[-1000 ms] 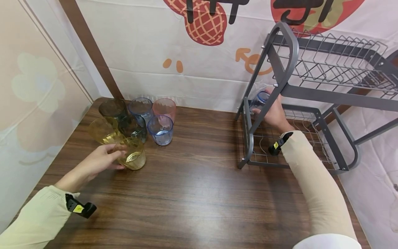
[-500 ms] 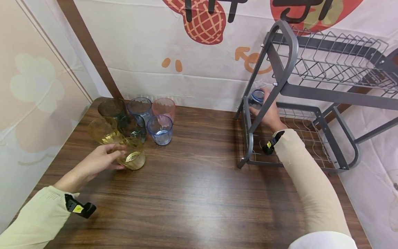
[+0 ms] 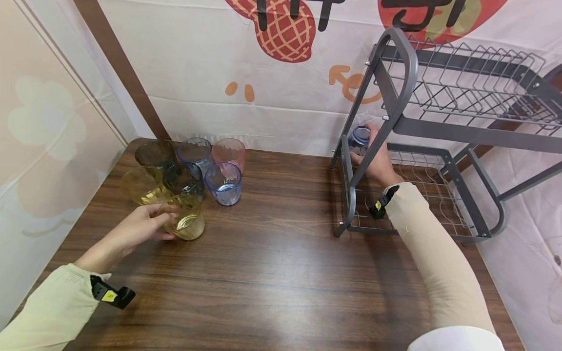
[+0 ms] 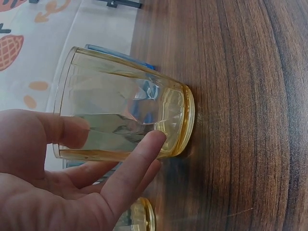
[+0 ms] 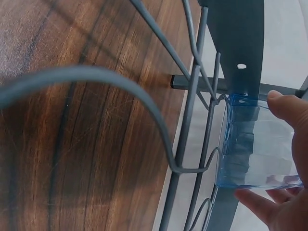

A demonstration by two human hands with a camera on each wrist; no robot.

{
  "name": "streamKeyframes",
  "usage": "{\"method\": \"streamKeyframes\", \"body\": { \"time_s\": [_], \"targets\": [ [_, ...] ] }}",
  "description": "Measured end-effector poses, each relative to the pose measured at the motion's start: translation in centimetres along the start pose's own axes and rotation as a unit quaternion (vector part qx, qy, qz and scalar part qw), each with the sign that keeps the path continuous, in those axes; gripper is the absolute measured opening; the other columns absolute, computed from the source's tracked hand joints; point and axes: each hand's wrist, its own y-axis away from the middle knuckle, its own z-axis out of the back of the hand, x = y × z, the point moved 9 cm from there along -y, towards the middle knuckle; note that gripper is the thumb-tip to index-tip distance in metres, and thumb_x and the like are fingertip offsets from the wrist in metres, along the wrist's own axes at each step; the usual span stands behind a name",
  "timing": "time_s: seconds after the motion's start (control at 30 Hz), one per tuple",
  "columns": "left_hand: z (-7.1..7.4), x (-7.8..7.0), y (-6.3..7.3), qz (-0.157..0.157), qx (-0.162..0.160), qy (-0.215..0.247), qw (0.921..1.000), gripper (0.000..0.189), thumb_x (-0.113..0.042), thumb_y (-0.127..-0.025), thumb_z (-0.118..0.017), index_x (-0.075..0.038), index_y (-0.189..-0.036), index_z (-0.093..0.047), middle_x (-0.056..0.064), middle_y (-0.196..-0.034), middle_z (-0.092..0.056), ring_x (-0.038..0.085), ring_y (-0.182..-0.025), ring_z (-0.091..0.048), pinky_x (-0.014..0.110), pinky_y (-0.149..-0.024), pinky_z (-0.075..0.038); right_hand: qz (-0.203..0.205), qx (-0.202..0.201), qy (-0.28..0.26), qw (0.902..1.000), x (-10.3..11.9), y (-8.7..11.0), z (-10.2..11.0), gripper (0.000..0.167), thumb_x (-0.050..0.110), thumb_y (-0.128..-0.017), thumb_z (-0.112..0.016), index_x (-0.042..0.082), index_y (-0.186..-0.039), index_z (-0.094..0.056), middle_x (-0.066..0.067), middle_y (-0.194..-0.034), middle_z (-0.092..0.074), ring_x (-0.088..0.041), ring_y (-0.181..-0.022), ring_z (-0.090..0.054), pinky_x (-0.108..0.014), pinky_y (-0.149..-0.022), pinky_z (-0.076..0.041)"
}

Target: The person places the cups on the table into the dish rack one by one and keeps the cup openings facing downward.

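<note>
At the table's left, my left hand (image 3: 138,228) pinches the wall of a clear yellow glass (image 3: 190,226), which stands upright on the wood. The left wrist view shows the thumb at the rim of that yellow glass (image 4: 110,86) and fingertips against its side. Inside the lower tier of a grey metal rack (image 3: 401,119), my right hand (image 3: 381,163) grips a clear blue glass (image 3: 361,134) at the left back corner. Up close, the blue glass (image 5: 260,144) has its base at the wire shelf, between thumb and fingers. A rack post partly hides this hand in the head view.
Several other glasses cluster at the back left: a second yellow one (image 3: 140,187), two dark ones, a blue one (image 3: 195,151), a pink one (image 3: 229,151) and a front blue one (image 3: 225,187). An upper wire basket (image 3: 474,87) overhangs the right hand. A cloth-covered wall stands behind.
My right hand has moved left with the blue glass, into the rack's corner, and the glass has become more upright. The left hand stays on the yellow glass. The head view has shifted slightly.
</note>
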Motion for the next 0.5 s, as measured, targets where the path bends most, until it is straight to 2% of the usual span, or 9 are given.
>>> {"method": "streamKeyframes", "body": {
  "time_s": [0.2,0.5],
  "targets": [
    [0.02,0.08,-0.03,0.007,0.000,0.003,1.0000,0.051,-0.012,-0.109,-0.039,0.023,-0.145,-0.031,0.047,-0.143,-0.036,0.006,-0.088,-0.067,0.032,-0.079,-0.063,-0.008,0.007,0.000,0.9999,0.04,0.08,0.03,0.097,0.018,-0.088,-0.077,0.007,-0.161,-0.014,-0.025,-0.160,-0.024,-0.039,-0.146,-0.029,-0.059,-0.120,-0.030],
    [0.04,0.21,0.08,0.015,0.002,0.002,0.9999,0.053,-0.013,-0.108,-0.040,0.022,-0.146,-0.030,0.046,-0.143,-0.036,0.008,-0.087,-0.068,0.032,-0.079,-0.063,-0.009,0.024,0.008,0.9996,-0.10,0.18,-0.09,0.098,0.026,-0.091,-0.074,0.008,-0.162,-0.009,-0.025,-0.161,-0.021,-0.040,-0.148,-0.026,-0.061,-0.120,-0.028]
  ]
}}
